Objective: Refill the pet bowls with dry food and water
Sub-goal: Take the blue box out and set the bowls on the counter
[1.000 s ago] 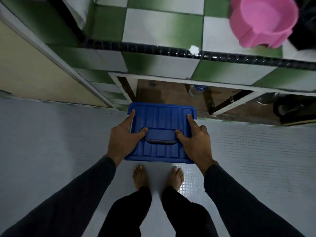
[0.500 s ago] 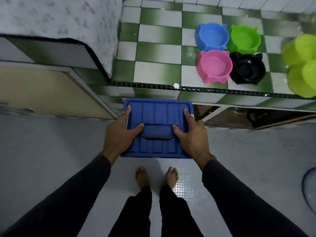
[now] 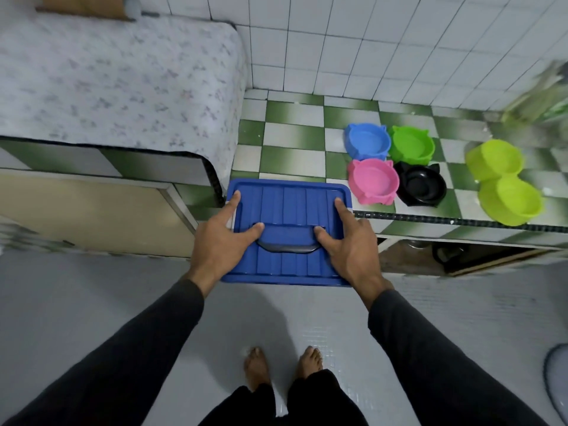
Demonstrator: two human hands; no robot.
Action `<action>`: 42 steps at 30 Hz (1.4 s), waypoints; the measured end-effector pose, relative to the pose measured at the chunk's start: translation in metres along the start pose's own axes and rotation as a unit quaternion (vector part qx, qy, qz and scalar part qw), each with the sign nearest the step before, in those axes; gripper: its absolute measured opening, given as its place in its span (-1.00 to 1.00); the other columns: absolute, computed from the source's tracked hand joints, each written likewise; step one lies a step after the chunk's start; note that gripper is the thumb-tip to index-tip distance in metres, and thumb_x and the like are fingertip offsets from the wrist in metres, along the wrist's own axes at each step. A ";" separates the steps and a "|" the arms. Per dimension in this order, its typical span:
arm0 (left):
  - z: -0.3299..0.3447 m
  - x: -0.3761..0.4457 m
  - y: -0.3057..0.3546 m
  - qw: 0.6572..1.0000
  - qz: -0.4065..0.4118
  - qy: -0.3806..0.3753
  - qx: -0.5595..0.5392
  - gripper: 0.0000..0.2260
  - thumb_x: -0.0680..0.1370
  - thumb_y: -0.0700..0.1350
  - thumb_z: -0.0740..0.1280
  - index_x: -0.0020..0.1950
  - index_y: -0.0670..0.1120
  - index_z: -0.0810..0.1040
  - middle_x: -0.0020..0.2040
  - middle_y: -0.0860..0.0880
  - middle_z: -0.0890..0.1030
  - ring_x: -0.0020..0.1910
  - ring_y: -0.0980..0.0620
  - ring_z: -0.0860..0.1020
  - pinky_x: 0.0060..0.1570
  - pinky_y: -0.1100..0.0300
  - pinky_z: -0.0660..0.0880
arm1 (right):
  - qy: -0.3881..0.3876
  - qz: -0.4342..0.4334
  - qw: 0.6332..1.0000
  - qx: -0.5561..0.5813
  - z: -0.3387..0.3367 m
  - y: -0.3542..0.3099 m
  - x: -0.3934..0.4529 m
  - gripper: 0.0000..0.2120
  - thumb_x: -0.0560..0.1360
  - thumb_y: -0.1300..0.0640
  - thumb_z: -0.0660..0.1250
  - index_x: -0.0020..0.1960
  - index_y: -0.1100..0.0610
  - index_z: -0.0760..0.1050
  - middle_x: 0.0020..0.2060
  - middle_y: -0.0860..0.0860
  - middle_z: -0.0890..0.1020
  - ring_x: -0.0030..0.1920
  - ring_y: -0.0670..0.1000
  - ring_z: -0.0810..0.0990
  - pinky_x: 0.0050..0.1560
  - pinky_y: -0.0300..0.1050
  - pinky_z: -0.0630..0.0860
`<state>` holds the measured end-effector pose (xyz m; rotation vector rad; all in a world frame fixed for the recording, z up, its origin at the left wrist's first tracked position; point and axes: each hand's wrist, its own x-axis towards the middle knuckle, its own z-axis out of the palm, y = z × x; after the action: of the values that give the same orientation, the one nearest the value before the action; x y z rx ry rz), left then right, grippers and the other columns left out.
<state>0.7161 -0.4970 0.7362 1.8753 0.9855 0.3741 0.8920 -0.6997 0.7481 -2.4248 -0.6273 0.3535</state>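
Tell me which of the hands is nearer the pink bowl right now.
Right. The right hand grips the blue container on the side next to the pink bowl; the left hand grips the far side.

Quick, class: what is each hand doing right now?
Left hand: grips the left side of the blue box.
Right hand: grips the box's right side.

Bare green-checked counter (image 3: 292, 155) just beyond left hand (image 3: 219, 241). Cloth-covered block (image 3: 107, 87) bounds its left. Right of right hand (image 3: 350, 247): pink bowl (image 3: 373, 181), black bowl (image 3: 421, 186), close-packed.
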 end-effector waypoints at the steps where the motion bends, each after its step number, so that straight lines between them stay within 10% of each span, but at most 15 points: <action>1: -0.001 0.005 0.003 1.000 0.006 0.000 -0.003 -0.17 0.34 0.39 0.48 0.55 0.39 0.21 0.44 0.20 0.51 0.25 0.20 0.57 0.29 0.18 0.55 | 0.007 -0.003 1.000 -0.002 -0.002 -0.002 0.004 -0.22 0.46 -0.35 0.34 0.59 -0.21 0.14 0.02 0.04 0.44 -0.03 0.00 0.42 0.04 -0.14 0.39; 14: 0.018 0.093 0.032 0.999 0.031 0.009 0.035 -0.20 0.43 0.32 0.50 0.59 0.33 0.21 0.52 0.17 0.40 0.24 0.36 0.44 0.20 0.51 0.29 | 0.029 -0.010 0.999 0.017 -0.007 -0.010 0.088 -0.23 0.48 -0.33 0.34 0.59 -0.18 0.15 0.05 0.08 0.47 0.04 0.10 0.49 0.07 -0.06 0.44; 19: 0.039 0.140 0.045 0.997 0.031 0.028 0.060 -0.20 0.45 0.32 0.48 0.61 0.29 0.18 0.56 0.12 0.39 0.48 0.09 0.40 0.38 0.27 0.30 | 0.025 -0.020 0.999 0.003 -0.011 -0.010 0.148 -0.24 0.48 -0.33 0.34 0.59 -0.17 0.16 0.07 0.12 0.49 0.09 0.14 0.51 0.09 0.01 0.48; 25: 0.053 0.202 0.065 0.991 0.007 0.039 0.124 -0.21 0.44 0.44 0.36 0.61 0.32 0.16 0.12 -0.01 0.66 -0.19 0.07 0.57 -0.16 0.07 0.63 | 0.008 -0.014 1.000 0.017 -0.015 -0.012 0.220 -0.24 0.47 -0.32 0.35 0.58 -0.19 0.16 0.07 0.09 0.43 0.02 0.08 0.53 0.03 -0.12 0.44; 31: 0.065 0.247 0.078 0.983 0.044 0.055 0.169 -0.28 0.54 0.29 0.38 0.64 0.13 0.23 -0.38 0.08 0.34 -0.44 0.14 0.35 -0.46 0.32 0.30 | -0.001 -0.021 1.000 0.023 -0.009 -0.013 0.274 -0.25 0.49 -0.32 0.34 0.59 -0.21 0.15 -0.03 0.04 0.38 -0.22 -0.16 0.35 -0.06 -0.21 0.34; 36: 0.068 0.287 0.079 0.979 0.044 0.045 0.194 -0.27 0.57 0.27 0.35 0.66 0.09 0.19 0.24 -0.09 0.62 0.02 0.09 0.50 -0.01 0.23 0.37 | 0.004 -0.017 1.000 0.012 0.003 -0.016 0.311 -0.25 0.49 -0.32 0.33 0.59 -0.20 0.14 0.08 0.10 0.42 -0.02 0.03 0.42 0.05 -0.12 0.42; 42: 0.074 0.332 0.073 0.976 0.033 0.036 0.211 -0.26 0.57 0.31 0.33 0.67 0.12 0.15 0.24 -0.09 0.59 0.02 0.12 0.42 -0.02 0.22 0.38 | 0.012 -0.020 1.000 0.001 0.016 -0.020 0.347 -0.26 0.52 -0.31 0.31 0.59 -0.23 0.08 0.06 0.07 0.39 -0.06 0.01 0.38 0.09 -0.01 0.49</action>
<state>1.0049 -0.3045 0.7116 2.2955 1.1182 0.2893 1.1744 -0.5004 0.7126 -2.4071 -0.6628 0.3075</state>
